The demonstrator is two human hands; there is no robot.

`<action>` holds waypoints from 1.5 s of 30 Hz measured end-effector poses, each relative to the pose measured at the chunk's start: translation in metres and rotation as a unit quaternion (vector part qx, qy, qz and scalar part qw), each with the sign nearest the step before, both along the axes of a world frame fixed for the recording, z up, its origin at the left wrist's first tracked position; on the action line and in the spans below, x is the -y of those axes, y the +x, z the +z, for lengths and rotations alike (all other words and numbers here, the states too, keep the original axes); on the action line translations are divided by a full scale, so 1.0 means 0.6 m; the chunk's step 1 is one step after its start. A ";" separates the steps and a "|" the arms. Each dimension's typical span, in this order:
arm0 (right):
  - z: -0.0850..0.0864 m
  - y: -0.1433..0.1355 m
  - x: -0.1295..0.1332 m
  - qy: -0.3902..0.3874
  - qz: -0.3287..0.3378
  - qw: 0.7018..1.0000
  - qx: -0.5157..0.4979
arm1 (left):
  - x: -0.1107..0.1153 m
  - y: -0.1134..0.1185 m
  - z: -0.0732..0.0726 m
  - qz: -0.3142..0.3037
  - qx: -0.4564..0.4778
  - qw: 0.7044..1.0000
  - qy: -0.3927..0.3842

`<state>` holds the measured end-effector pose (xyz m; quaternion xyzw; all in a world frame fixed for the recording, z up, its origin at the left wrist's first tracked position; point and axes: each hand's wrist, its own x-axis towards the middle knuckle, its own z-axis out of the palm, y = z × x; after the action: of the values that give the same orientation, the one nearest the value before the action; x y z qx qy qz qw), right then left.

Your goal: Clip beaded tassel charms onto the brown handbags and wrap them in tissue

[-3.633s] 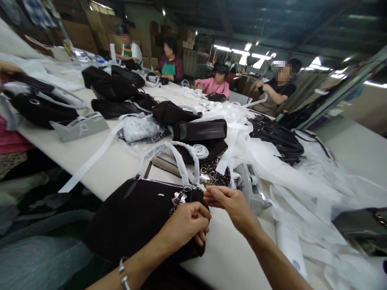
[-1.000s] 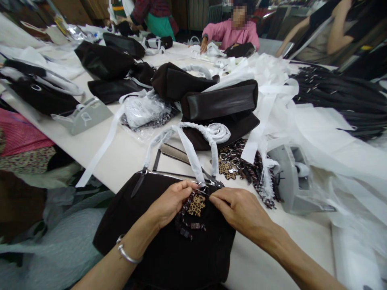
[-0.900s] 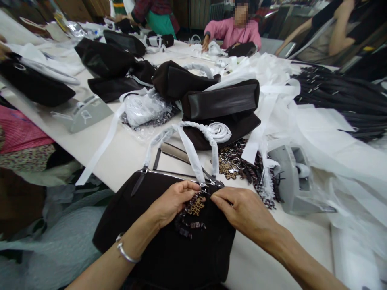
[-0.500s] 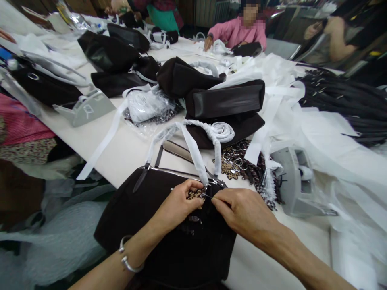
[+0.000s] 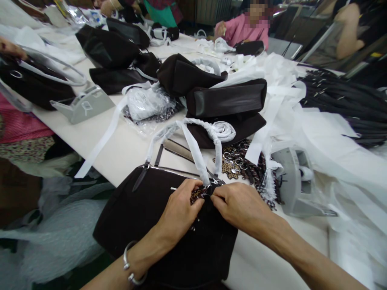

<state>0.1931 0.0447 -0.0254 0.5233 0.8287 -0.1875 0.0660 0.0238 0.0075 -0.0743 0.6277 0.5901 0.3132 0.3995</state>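
Note:
A dark handbag [image 5: 145,217] with a zipped top and handles wrapped in white [image 5: 193,151] lies at the near edge of the table. Over its upper right part, my left hand [image 5: 181,205] pinches a leopard-print charm [image 5: 197,195]. Close beside it, my right hand [image 5: 236,201] is closed at the metal ring and strap end of the bag; what its fingers grip is too small to make out. More leopard-print charms with rings [image 5: 232,163] lie in a pile just beyond my right hand.
Dark bags [image 5: 226,98] are stacked ahead. Grey tape dispensers stand at right [image 5: 294,181] and left [image 5: 86,105]. Plastic-wrapped items [image 5: 148,102] lie mid-table, white sheets [image 5: 326,133] and black straps [image 5: 341,100] at right. A person in pink [image 5: 242,30] sits across; another hand [image 5: 10,49] touches a bag at left.
My left fingers have shifted around the charm, which shows darker and less. My right hand has moved slightly up. At the far left, the bag has shifted left with a person's hand on it.

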 end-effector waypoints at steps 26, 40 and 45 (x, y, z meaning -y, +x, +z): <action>-0.042 0.010 0.027 0.059 0.100 0.993 0.036 | -0.003 -0.002 0.008 -0.019 0.149 0.979 -0.135; -0.039 0.043 0.000 0.108 0.239 0.965 0.000 | -0.012 -0.005 -0.010 0.027 0.251 0.950 -0.181; -0.050 0.054 0.002 0.230 0.256 0.935 -0.089 | -0.020 0.002 -0.010 0.034 0.246 0.953 -0.174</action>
<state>0.2255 0.0436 -0.0552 0.2752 0.9576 -0.0138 -0.0841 0.0249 0.0193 -0.0801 0.4316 0.5397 0.3640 0.6245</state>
